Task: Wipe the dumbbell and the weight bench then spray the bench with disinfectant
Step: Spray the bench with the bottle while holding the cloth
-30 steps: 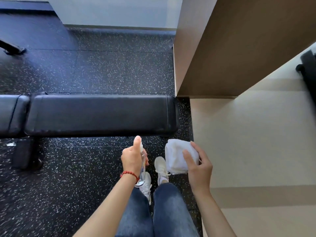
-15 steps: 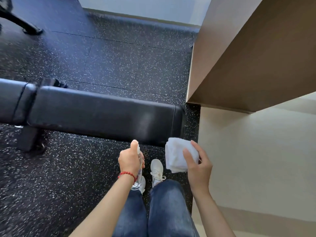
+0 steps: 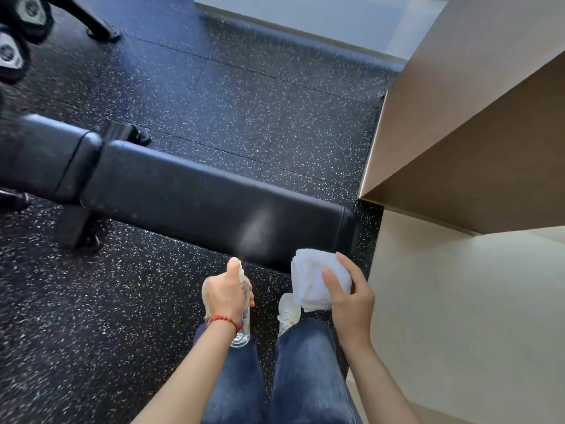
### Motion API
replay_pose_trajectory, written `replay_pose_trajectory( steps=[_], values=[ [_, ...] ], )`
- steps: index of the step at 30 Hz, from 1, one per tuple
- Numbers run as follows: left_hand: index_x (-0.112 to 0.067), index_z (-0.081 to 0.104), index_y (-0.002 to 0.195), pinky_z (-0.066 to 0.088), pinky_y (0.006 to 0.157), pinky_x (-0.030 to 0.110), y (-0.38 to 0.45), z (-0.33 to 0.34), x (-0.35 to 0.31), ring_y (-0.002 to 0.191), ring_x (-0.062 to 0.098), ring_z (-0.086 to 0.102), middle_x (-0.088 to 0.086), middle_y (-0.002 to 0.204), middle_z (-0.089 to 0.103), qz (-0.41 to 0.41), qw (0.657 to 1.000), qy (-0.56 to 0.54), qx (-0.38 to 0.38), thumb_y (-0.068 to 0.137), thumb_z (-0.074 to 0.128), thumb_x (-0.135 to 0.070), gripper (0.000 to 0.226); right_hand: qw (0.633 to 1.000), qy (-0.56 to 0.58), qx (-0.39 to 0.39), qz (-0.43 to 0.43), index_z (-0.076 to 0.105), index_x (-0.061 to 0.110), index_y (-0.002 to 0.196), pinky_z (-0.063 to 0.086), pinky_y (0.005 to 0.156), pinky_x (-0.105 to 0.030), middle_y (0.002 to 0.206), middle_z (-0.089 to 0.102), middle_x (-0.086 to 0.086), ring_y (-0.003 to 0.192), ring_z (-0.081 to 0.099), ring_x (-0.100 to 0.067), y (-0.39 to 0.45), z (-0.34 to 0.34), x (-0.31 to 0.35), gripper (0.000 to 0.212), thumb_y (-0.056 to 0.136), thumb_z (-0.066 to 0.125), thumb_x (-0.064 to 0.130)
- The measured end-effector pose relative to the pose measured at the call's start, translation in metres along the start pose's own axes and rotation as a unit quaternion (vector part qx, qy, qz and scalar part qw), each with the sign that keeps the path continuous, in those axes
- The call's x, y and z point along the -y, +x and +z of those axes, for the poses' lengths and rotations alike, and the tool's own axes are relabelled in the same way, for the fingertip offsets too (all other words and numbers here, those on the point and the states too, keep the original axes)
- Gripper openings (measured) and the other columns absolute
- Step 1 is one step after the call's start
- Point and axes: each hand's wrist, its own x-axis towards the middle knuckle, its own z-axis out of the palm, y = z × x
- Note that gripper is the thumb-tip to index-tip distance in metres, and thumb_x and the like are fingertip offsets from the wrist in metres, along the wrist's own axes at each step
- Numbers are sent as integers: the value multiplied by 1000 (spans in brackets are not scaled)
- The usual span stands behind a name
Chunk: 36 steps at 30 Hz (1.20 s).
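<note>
Black rubber hex dumbbells [image 3: 13, 35] sit at ten o'clock, racked or on the floor I cannot tell, well apart from both hands. Below them, the bench [image 3: 189, 197] stretches from nine o'clock toward three, its dark pad ending near the tan cabinet [image 3: 477, 123] at two o'clock.

At six o'clock the left hand [image 3: 227, 293] grips a clear bottle [image 3: 243, 330], fingers wrapped round it and thumb up near the nozzle. A pale mist [image 3: 256, 228] hangs between nozzle and pad, so spraying looks under way on the bench's right end only; the pad toward nine o'clock shows no haze.

Just right, at five o'clock, the right hand [image 3: 348, 296] holds a folded white cloth [image 3: 315, 278], fingers curled over its top. It hovers near the bench edge, not touching.

Risks, as I judge them: the nozzle stands off from the pad, so drift may settle on the speckled floor [image 3: 244, 111] or the shoe [image 3: 287, 312] below instead. Coverage may stay patchy if the bottle is not carried leftward. The cloth, so near the plume, could catch spray.

The bottle is see-through; its liquid level is too unclear to tell.
</note>
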Motion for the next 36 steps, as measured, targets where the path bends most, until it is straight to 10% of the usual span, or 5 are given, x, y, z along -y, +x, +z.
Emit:
replay_pose_trajectory(
  steps=[10, 20, 36],
  values=[
    [-3, 49, 37, 43, 50, 21, 74, -83, -21, 29, 12, 47, 3, 31, 47, 5, 1000, -3, -19, 92, 43, -41, 67, 1000, -15, 0, -19, 63, 21, 109, 43, 92, -13, 113, 63, 7, 102, 56, 1, -15, 108, 28, 30, 81, 68, 11],
    [-9, 54, 33, 52, 69, 40, 168, -192, -43, 49, 30, 59, 8, 38, 54, -5, 1000, -22, -14, 77, 40, -63, 71, 1000, -18, 16, -18, 62, 21, 109, 42, 96, -25, 108, 60, 17, 105, 54, 0, -57, 246, 57, 31, 81, 67, 10],
    [-5, 50, 36, 49, 59, 34, 228, -281, -72, 38, 24, 51, 11, 38, 50, -57, 991, -95, -77, 88, 43, -49, 68, 991, -44, 113, -53, 62, 24, 107, 41, 84, -4, 108, 62, 15, 100, 54, 10, -48, 371, 99, 31, 80, 68, 8]
  ],
)
